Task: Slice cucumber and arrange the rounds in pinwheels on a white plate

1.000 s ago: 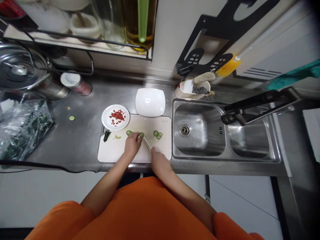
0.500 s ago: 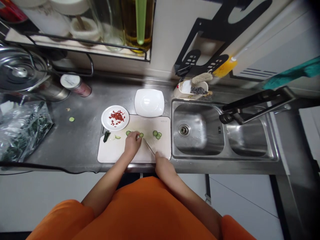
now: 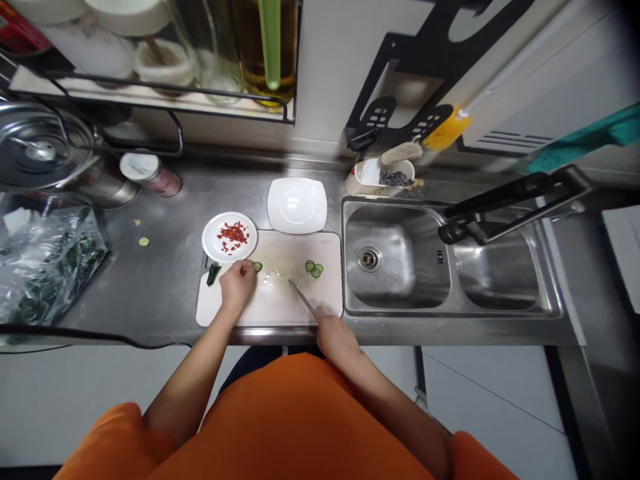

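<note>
On the white cutting board [image 3: 280, 307], my left hand [image 3: 237, 285] has its fingers pinched together at the left half. A cucumber slice [image 3: 257, 267] lies right at its fingertips; whether anything is inside the pinch is hidden. My right hand [image 3: 336, 337] is closed round the handle of a knife [image 3: 302, 297], the blade pointing up and left over the board. To the right of the blade several cucumber slices [image 3: 313, 269] lie in a small cluster. A dark green cucumber end piece [image 3: 213, 274] rests left of my left hand. Wet specks dot the board's middle.
A round white plate [image 3: 213, 248] with red pieces overlaps the board's upper left corner. Behind the board stands a white square dish [image 3: 297, 205]. The double sink [image 3: 400, 257] and faucet [image 3: 493, 207] are to the right, a plastic bag of greens [image 3: 55, 267] to the left.
My left hand has moved left across the board, away from the knife tip. The slice that was at its fingers is gone from that spot. The knife has shifted slightly.
</note>
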### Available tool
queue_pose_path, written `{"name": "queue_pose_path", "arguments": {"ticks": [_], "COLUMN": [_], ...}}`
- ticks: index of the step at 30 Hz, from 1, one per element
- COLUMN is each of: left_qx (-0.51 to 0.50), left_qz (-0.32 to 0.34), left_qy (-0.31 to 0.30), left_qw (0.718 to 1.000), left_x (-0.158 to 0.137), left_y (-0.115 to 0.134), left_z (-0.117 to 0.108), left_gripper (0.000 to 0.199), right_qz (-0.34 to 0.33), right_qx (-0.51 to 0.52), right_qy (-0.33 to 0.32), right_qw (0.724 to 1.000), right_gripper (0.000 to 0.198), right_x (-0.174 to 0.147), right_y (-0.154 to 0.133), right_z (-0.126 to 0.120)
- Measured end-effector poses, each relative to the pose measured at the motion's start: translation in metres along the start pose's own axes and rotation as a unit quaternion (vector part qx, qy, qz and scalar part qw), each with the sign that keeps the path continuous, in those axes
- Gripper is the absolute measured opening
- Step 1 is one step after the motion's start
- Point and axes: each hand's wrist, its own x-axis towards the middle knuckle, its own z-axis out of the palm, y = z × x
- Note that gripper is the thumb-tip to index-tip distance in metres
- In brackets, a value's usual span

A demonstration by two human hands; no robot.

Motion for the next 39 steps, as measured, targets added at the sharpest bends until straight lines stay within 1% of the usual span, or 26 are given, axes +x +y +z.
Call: {"name": "queue_pose_path", "arguments": {"ticks": [2, 4, 6, 7, 8, 9, 11, 13, 15, 18, 20, 22, 27, 31, 34, 37, 39], "left_qx": [0.029, 0.061, 0.078, 0.076, 0.066, 0.053, 0.03, 0.034, 0.053, 0.09, 0.106, 0.113, 0.109, 0.071, 0.042, 0.033, 0.035], "left_qz": [0.028, 0.064, 0.102, 0.125, 0.151, 0.179, 0.23, 0.257, 0.273, 0.279, 0.275, 0.27, 0.259, 0.242, 0.22, 0.213, 0.217], "left_qy": [0.004, 0.025, 0.047, 0.046, 0.031, 0.001, -0.083, -0.158, -0.21, -0.258, -0.267, -0.263, -0.251, -0.259, -0.256, -0.245, -0.267], "left_qw": [0.999, 0.996, 0.991, 0.988, 0.986, 0.982, 0.969, 0.953, 0.937, 0.921, 0.917, 0.919, 0.926, 0.932, 0.94, 0.945, 0.938], "left_x": [0.001, 0.0, -0.003, -0.004, -0.005, -0.005, -0.004, 0.0, 0.005, 0.011, 0.013, 0.013, 0.009, 0.004, 0.005, 0.013, 0.02], "left_y": [-0.003, -0.003, 0.001, 0.005, 0.01, 0.015, 0.029, 0.043, 0.056, 0.067, 0.07, 0.071, 0.073, 0.074, 0.071, 0.064, 0.058], "left_z": [0.0, 0.0, 0.002, 0.004, 0.007, 0.011, 0.023, 0.039, 0.055, 0.073, 0.079, 0.08, 0.081, 0.077, 0.063, 0.038, 0.021], "left_gripper": [0.02, 0.022, 0.024, 0.025, 0.025, 0.025, 0.024, 0.023, 0.022, 0.023, 0.021, 0.019, 0.01, 0.009, 0.009, 0.011, 0.012], "right_qz": [-0.002, -0.002, -0.004, -0.007, -0.009, -0.01, -0.01, -0.009, -0.01, -0.01, -0.007, -0.004, -0.006, -0.009, -0.009, -0.013, -0.016], "right_qx": [-0.002, -0.004, -0.006, -0.007, -0.008, -0.009, -0.01, -0.011, -0.01, -0.005, 0.001, 0.009, 0.011, 0.007, 0.009, 0.009, 0.007], "right_qy": [0.002, 0.006, 0.011, 0.013, 0.015, 0.018, 0.021, 0.018, 0.012, 0.008, 0.006, 0.002, 0.004, 0.005, 0.005, 0.009, 0.012], "right_qw": [1.0, 1.0, 1.0, 1.0, 1.0, 1.0, 1.0, 1.0, 1.0, 1.0, 1.0, 1.0, 1.0, 1.0, 1.0, 1.0, 1.0], "right_gripper": [0.044, 0.044, 0.043, 0.043, 0.042, 0.042, 0.04, 0.039, 0.038, 0.038, 0.04, 0.042, 0.041, 0.039, 0.038, 0.036, 0.036], "right_x": [0.001, 0.002, 0.002, 0.001, 0.001, 0.0, -0.002, -0.004, -0.005, -0.005, -0.005, -0.004, -0.004, -0.004, -0.005, -0.004, -0.003], "right_y": [0.001, 0.002, 0.003, 0.004, 0.004, 0.004, 0.005, 0.006, 0.007, 0.008, 0.008, 0.008, 0.009, 0.009, 0.01, 0.011, 0.013], "right_z": [0.001, 0.002, 0.004, 0.005, 0.005, 0.006, 0.006, 0.006, 0.006, 0.007, 0.007, 0.007, 0.006, 0.005, 0.004, 0.003, 0.003]}}
